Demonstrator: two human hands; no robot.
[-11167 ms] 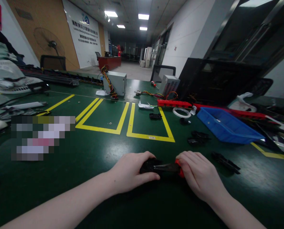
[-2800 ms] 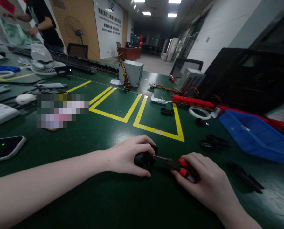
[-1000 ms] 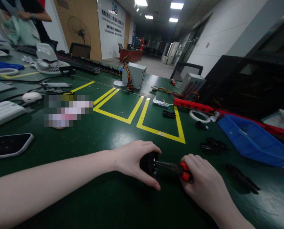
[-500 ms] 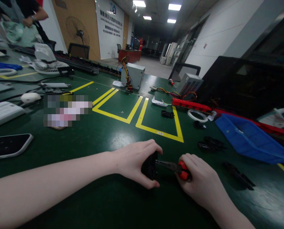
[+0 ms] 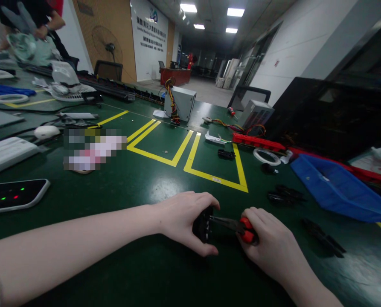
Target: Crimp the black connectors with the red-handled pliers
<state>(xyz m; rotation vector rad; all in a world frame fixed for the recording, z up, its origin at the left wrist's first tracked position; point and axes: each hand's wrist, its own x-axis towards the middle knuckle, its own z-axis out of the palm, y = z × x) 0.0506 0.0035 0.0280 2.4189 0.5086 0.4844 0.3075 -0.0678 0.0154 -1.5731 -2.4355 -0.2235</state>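
Just above the green table, my left hand (image 5: pixel 187 219) grips a small black plastic part (image 5: pixel 202 225) between thumb and fingers. Its exact kind cannot be made out. My right hand (image 5: pixel 270 238) is closed around the red handles of a pair of needle-nose pliers (image 5: pixel 231 223). The thin jaws point left and their tips meet the right side of the black part; whether they pinch anything there is too small to tell. Most of the handles are hidden inside my right hand.
Loose black parts (image 5: pixel 284 195) and a blue bin (image 5: pixel 340 187) lie to the right. Yellow tape (image 5: pixel 216 179) marks the green table (image 5: pixel 145 264). A power supply (image 5: pixel 184 103) stands behind. Left are a black-faced device (image 5: pixel 15 195) and a white mouse (image 5: pixel 47 132). A person (image 5: pixel 33 25) stands far left.
The whole view has shifted slightly. Lights now show on the black-faced device at the left. The black part has turned a little in my left hand; both hands keep their hold.
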